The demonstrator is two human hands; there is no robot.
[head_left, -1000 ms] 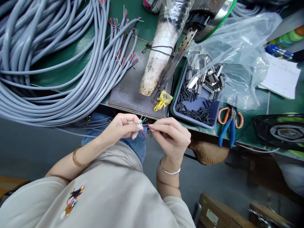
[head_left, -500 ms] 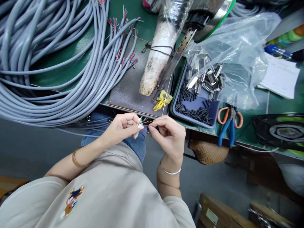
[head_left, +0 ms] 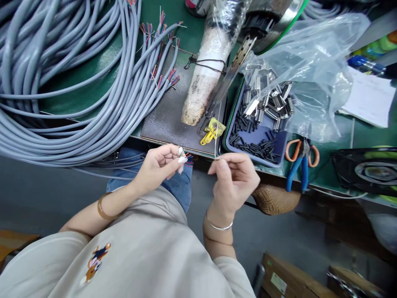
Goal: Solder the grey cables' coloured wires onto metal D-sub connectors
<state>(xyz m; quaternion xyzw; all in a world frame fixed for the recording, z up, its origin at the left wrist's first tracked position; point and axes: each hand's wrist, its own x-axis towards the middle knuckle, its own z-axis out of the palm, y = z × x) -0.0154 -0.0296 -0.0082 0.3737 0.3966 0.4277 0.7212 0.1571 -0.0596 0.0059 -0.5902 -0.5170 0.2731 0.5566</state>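
Observation:
My left hand [head_left: 164,162] pinches a bundle of thin coloured wires [head_left: 187,157] at the bench edge, above my lap. Their ends fan out toward the right, while the fingers hide the rest. My right hand [head_left: 234,178] is a short way to the right, thumb and fingers closed together. Whatever is between its fingertips, if anything, is too small to make out. A thin white strand [head_left: 216,138] comes down over the bench edge to those fingertips; I cannot tell whether they grip it. A yellow clip-like piece [head_left: 211,134] lies on the dark board [head_left: 167,124] just beyond.
Grey cables [head_left: 102,136] with stripped ends pile up on the left. A blue tray [head_left: 248,155] holds metal connectors [head_left: 279,101] and short black tubes [head_left: 257,149]. Pliers [head_left: 299,161] overhang the bench edge. A plastic-wrapped white cylinder [head_left: 201,87] lies over the board.
My right hand has moved right, away from the wires, and turned slightly. My left hand still holds the wires, in nearly the same place.

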